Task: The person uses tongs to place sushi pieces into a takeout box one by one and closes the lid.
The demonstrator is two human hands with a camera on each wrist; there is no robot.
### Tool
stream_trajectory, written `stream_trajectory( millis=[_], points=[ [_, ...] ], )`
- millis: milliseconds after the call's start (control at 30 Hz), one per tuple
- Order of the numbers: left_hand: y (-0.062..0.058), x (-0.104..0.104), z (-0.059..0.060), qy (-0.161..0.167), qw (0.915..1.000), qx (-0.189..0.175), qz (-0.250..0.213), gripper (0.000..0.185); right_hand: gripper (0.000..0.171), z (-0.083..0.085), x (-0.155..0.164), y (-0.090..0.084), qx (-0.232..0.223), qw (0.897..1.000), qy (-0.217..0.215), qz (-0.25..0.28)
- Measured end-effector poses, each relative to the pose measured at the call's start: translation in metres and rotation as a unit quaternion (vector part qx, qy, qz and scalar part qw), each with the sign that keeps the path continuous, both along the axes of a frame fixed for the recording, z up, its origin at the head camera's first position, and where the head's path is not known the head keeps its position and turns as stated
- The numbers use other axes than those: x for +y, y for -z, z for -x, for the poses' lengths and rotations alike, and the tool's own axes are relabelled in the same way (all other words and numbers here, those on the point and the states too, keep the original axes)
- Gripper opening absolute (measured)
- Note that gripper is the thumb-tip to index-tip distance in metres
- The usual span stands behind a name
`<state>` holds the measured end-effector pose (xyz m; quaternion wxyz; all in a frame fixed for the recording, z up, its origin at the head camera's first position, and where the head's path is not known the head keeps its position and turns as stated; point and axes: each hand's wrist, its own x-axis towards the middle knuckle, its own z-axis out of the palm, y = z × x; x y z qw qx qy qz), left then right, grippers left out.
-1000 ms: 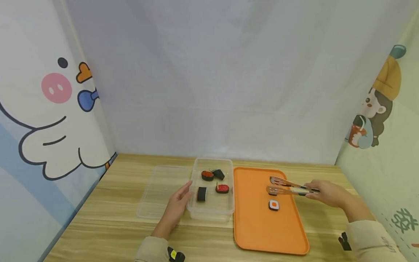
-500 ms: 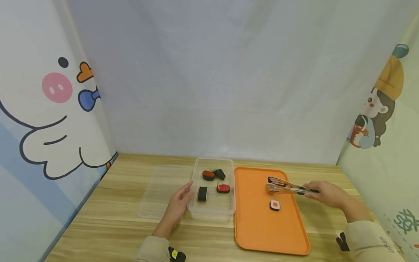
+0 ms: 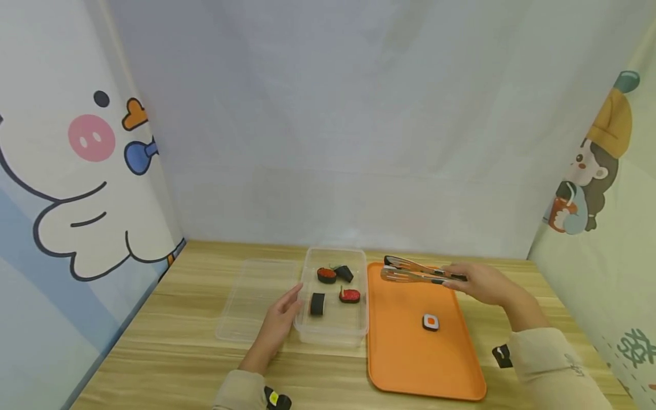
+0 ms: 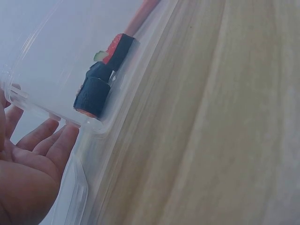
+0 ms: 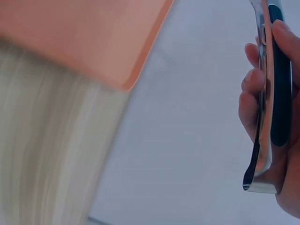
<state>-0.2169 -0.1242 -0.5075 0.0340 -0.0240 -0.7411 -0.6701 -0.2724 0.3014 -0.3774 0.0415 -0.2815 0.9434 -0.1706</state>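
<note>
Tongs (image 3: 417, 271) are gripped in the right hand (image 3: 482, 283), arms nearly closed, tips over the far left corner of the orange tray (image 3: 400, 353); whether anything sits between the tips cannot be told.

Left to right on the counter (image 3: 169, 353):
- Clear lid (image 3: 251, 296), flat, just left of the clear container (image 3: 333, 336).
- Left hand (image 3: 277, 322), fingers straight and relaxed, fingertips touching the container's left wall; holds nothing. Left wrist view confirms loosely spread fingers (image 4: 51, 145) against the rim.
- Container holds 4 sushi pieces: 1 red-topped (image 3: 325, 275) and 1 dark roll (image 3: 343, 273) at the far end, 1 black roll (image 3: 316, 303) and 1 more red-topped piece (image 3: 349, 295) nearer.
- Tray lies just right of the container, edges close or touching. 1 white-rimmed sushi piece with an orange centre (image 3: 430, 322) lies on it, well apart from the tongs.
- Right hand above the tray's far right part; right wrist view shows the fingers (image 5: 251, 93) curled round the tongs' dark-padded handles, pinching them together.
</note>
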Motion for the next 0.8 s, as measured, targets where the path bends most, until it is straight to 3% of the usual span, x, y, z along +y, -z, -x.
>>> stream_trajectory(
  millis=[167, 300, 533, 800],
  points=[
    [0.001, 0.000, 0.001, -0.001, 1.0000, 0.000, 0.003, 0.044, 0.044, 0.010, -0.030, 0.000, 0.015, 1.000, -0.024, 0.004],
    [0.002, 0.000, 0.002, -0.001, 1.0000, -0.001, 0.004, 0.044, 0.046, 0.018, -0.053, 0.003, 0.002, 0.999, -0.034, 0.011],
    [0.000, 0.001, 0.001, -0.002, 1.0000, 0.000, 0.001, 0.044, 0.040, 0.031, -0.090, 0.016, 0.000, 0.998, -0.062, 0.011],
    [0.000, -0.001, 0.002, -0.002, 1.0000, 0.008, -0.005, 0.043, 0.038, 0.040, -0.119, 0.027, 0.002, 0.996, -0.084, -0.020]
  ],
)
